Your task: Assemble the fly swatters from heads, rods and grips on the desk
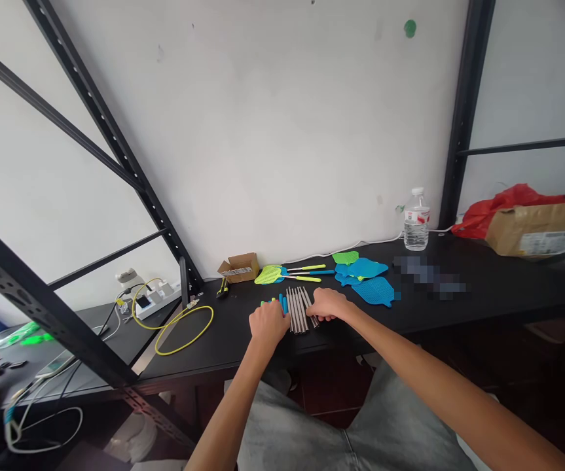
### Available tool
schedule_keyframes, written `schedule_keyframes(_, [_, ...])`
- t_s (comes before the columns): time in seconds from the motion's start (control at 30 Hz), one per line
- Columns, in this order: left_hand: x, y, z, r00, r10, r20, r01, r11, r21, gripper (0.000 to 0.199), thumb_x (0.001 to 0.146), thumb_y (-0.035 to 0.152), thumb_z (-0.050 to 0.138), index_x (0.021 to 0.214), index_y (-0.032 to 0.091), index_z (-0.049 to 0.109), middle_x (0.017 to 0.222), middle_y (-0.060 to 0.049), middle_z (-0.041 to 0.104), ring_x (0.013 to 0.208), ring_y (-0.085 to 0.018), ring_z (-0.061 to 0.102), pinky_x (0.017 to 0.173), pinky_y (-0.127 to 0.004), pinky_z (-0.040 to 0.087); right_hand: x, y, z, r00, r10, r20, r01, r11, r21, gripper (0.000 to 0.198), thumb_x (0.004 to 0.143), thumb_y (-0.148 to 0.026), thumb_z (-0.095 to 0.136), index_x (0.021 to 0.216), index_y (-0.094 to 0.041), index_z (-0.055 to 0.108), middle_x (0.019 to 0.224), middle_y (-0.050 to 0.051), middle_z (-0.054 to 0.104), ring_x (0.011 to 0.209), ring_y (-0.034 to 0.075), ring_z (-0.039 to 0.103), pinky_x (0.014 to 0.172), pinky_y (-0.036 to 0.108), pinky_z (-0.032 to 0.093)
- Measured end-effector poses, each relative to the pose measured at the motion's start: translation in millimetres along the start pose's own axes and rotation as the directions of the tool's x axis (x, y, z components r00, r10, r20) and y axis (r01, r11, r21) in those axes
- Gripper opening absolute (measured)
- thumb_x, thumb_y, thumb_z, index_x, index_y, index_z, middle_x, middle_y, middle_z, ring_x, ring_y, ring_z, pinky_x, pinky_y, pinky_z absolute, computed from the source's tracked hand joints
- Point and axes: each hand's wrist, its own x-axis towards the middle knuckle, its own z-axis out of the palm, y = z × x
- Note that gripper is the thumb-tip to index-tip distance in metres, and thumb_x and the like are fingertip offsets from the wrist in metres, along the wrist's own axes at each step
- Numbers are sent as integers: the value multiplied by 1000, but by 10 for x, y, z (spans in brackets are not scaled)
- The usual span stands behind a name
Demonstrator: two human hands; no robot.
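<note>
A: And there they are, the silver rods [296, 309], lying in a row on the black table [233, 333], right between the two hands!

B: Lovely sheen on them. Slim, straight, pale metal, side by side, running from near the table's front edge back towards the wall [287, 131]. Look at the right end: those rods slant a little, so the row isn't quite parallel.

A: The right hand [330, 304] is at that end, fingers curled in against the outermost rods. Is anything pinched there?

B: Contact, yes, but the fingers hide their own tips; how tight that grip is, nobody can tell from here.

A: Over to the left hand [268, 320], knuckles up, fingers bent, right by the other end of the row. Blue sticks [283, 303] show just beside it, with small yellow and green tips peeking over the knuckles.

B: Its palm is hidden, so whether it has hold of them can't be told.

A: Behind the rods, a lime-yellow mesh paddle [268, 275] with bright handles lying near it. To the right, blue leaf-shaped mesh heads [374, 291] overlap in a loose pile.

B: And a clear water bottle [416, 226] stands upright beyond them, by the wall!
</note>
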Motion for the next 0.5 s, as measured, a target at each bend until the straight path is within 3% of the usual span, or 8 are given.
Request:
schedule_keyframes(0.13, [-31, -4, 42, 1000, 1, -8, -1, 1000, 22, 25, 82, 36, 52, 82, 18, 69, 86, -13, 68, 84, -30, 67, 72, -37, 47, 23, 30, 39, 1000, -21, 1, 21, 1000, 3, 21, 64, -25, 67, 44, -19, 61, 44, 6, 60, 49, 19, 61, 58, 31, 45])
schedule_keyframes(0.3, [-23, -2, 42, 1000, -4, 23, 4, 1000, 8, 25, 81, 37, 53, 82, 18, 70, 87, -13, 69, 85, -29, 67, 73, -36, 47, 73, 188, 45, 995, -97, -13, 98, 991, 89, 35, 74, -36, 63, 44, -18, 60, 45, 6, 60, 40, 15, 54, 50, 29, 44])
schedule_keyframes(0.4, [-14, -27, 20, 998, -20, 54, 21, 999, -27, 21, 78, 34, 56, 79, 20, 71, 88, -13, 70, 84, -28, 67, 72, -35, 47, 118, 320, 54, 989, -144, -35, 147, 941, 304, 39, 77, -41, 64, 46, -18, 57, 47, 6, 61, 39, 12, 53, 44, 26, 42])
schedule_keyframes(0.5, [7, -90, -27, 998, -46, 54, 49, 997, -65, 20, 77, 35, 57, 77, 21, 71, 88, -12, 71, 85, -28, 66, 70, -32, 46, 165, 446, 77, 981, -172, -94, 195, 814, 547, 37, 78, -44, 65, 55, -17, 56, 55, 5, 63, 42, 11, 55, 40, 23, 40])
